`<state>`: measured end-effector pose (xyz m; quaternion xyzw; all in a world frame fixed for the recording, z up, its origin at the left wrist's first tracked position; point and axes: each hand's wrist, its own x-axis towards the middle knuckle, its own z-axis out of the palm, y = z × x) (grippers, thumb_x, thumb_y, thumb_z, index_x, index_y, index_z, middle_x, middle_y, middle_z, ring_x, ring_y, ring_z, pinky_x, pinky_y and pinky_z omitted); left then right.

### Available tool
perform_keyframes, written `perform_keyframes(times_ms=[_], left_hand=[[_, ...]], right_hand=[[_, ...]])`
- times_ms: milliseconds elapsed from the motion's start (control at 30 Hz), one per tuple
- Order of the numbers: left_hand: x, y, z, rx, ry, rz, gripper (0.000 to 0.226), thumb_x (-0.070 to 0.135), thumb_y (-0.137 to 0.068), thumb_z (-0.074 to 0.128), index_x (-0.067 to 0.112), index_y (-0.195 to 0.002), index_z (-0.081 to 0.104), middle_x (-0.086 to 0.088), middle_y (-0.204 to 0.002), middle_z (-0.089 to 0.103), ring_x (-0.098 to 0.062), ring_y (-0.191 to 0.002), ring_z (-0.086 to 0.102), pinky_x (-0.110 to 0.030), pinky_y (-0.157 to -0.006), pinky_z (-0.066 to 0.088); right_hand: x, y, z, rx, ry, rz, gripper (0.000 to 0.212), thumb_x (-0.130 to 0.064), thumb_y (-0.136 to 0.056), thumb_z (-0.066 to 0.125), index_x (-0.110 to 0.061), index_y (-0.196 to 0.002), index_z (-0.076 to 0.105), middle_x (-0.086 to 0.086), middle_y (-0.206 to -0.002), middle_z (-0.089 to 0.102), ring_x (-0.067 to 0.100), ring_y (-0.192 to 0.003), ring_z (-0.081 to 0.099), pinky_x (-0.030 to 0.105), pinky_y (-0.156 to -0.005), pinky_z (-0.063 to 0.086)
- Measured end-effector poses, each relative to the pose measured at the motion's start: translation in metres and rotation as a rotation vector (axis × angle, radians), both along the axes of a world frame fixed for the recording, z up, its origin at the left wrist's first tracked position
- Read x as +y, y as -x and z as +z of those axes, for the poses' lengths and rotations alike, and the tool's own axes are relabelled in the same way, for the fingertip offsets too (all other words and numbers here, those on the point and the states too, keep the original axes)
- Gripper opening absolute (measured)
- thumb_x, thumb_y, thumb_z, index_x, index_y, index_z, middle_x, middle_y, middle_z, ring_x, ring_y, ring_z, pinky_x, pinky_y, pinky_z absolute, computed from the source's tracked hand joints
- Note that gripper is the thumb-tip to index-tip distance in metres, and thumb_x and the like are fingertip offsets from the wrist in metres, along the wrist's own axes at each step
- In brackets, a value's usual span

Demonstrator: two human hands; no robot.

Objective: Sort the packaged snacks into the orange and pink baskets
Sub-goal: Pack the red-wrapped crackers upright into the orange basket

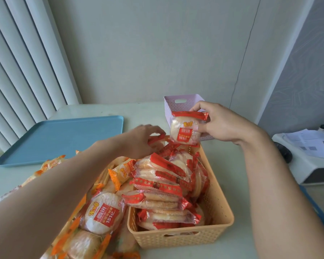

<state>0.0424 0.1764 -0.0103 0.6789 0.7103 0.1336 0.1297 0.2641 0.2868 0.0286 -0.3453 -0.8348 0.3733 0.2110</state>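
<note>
An orange basket stands in front of me, filled with several red-edged rice cracker packets. My right hand holds one red-edged packet upright above the basket's far end, pinched between thumb and fingers. My left hand reaches over the pile and grips the red end of another packet at the basket's far edge. A pink basket stands behind, partly hidden by the held packet. Orange-edged packets lie heaped on the table left of the orange basket.
A blue tray lies at the far left of the pale table. A white device with papers sits off the table's right side. Vertical blinds hang at the left, a wall stands behind.
</note>
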Motion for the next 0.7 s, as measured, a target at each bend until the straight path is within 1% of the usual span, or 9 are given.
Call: perform_keyframes(times_ms=[67,133,233,300,367,467,533,600,700], left_hand=[[0.001,-0.003,-0.002,-0.078,0.128,0.011,0.054,0.029,-0.095,0.064,0.025,-0.145,0.045,-0.001,-0.132,0.060,-0.023,-0.115,0.059,-0.041,-0.102,0.047],[0.002,-0.005,-0.002,-0.071,0.162,0.005,0.056,0.028,-0.095,0.064,0.025,-0.147,0.041,-0.002,-0.131,0.060,-0.025,-0.115,0.059,-0.044,-0.102,0.047],[0.004,-0.009,0.001,0.018,0.206,-0.018,0.071,0.041,-0.089,0.063,0.025,-0.151,0.035,-0.004,-0.133,0.056,-0.027,-0.121,0.053,-0.046,-0.104,0.043],[0.003,-0.008,0.003,-0.003,0.243,-0.013,0.084,0.044,-0.075,0.055,0.029,-0.154,0.031,0.001,-0.137,0.054,-0.023,-0.122,0.053,-0.046,-0.106,0.044],[0.004,-0.006,0.004,-0.050,0.267,0.003,0.088,0.039,-0.070,0.051,0.034,-0.155,0.030,0.002,-0.140,0.054,-0.023,-0.123,0.054,-0.046,-0.105,0.046],[0.007,-0.006,0.003,0.008,0.298,0.022,0.086,0.034,-0.084,0.056,0.034,-0.160,0.016,-0.001,-0.152,0.040,-0.027,-0.137,0.040,-0.047,-0.113,0.036],[0.008,-0.010,0.001,0.123,0.309,-0.007,0.083,0.014,-0.096,0.052,0.028,-0.161,0.004,-0.005,-0.155,0.032,-0.031,-0.141,0.032,-0.046,-0.114,0.033],[0.007,-0.010,-0.002,0.180,0.300,-0.011,0.087,0.000,-0.096,0.048,0.027,-0.160,-0.005,-0.006,-0.158,0.027,-0.032,-0.142,0.027,-0.045,-0.113,0.033],[0.005,-0.008,-0.009,0.229,0.255,-0.011,0.096,0.004,-0.095,0.057,0.029,-0.160,-0.009,-0.006,-0.157,0.027,-0.033,-0.142,0.027,-0.044,-0.113,0.032]], right_hand=[[0.002,-0.001,-0.004,-0.112,-0.017,0.057,0.030,-0.002,-0.089,0.073,-0.029,-0.097,0.062,-0.001,-0.096,0.067,0.014,-0.077,0.065,0.033,-0.074,0.060],[0.003,0.004,-0.009,-0.243,-0.145,0.057,0.034,-0.006,-0.084,0.078,-0.034,-0.090,0.059,-0.009,-0.091,0.067,0.016,-0.082,0.063,0.035,-0.078,0.052],[0.003,0.014,-0.015,-0.302,-0.273,0.037,0.030,-0.009,-0.080,0.079,-0.031,-0.087,0.060,-0.013,-0.091,0.068,0.016,-0.088,0.063,0.040,-0.083,0.053],[0.004,0.015,-0.015,-0.321,-0.311,0.016,0.029,-0.009,-0.081,0.079,-0.030,-0.088,0.061,-0.013,-0.091,0.066,0.015,-0.088,0.062,0.039,-0.081,0.053],[0.006,0.014,-0.016,-0.387,-0.325,0.032,0.026,-0.011,-0.083,0.078,-0.030,-0.089,0.061,-0.013,-0.090,0.065,0.016,-0.087,0.060,0.037,-0.079,0.051],[0.002,0.016,-0.018,-0.501,-0.360,0.054,0.024,-0.012,-0.085,0.076,-0.027,-0.089,0.058,-0.011,-0.088,0.061,0.016,-0.083,0.059,0.037,-0.075,0.050],[-0.002,0.019,-0.021,-0.548,-0.387,0.068,0.027,-0.008,-0.085,0.074,-0.030,-0.083,0.056,-0.010,-0.089,0.062,0.019,-0.085,0.061,0.040,-0.075,0.053],[-0.005,0.022,-0.018,-0.595,-0.378,0.093,0.032,-0.005,-0.084,0.072,-0.032,-0.079,0.056,-0.011,-0.088,0.061,0.020,-0.087,0.063,0.040,-0.075,0.054],[-0.005,0.032,-0.008,-0.697,-0.369,0.161,0.023,-0.013,-0.085,0.078,-0.029,-0.089,0.062,-0.011,-0.086,0.061,0.020,-0.084,0.062,0.035,-0.070,0.051]])
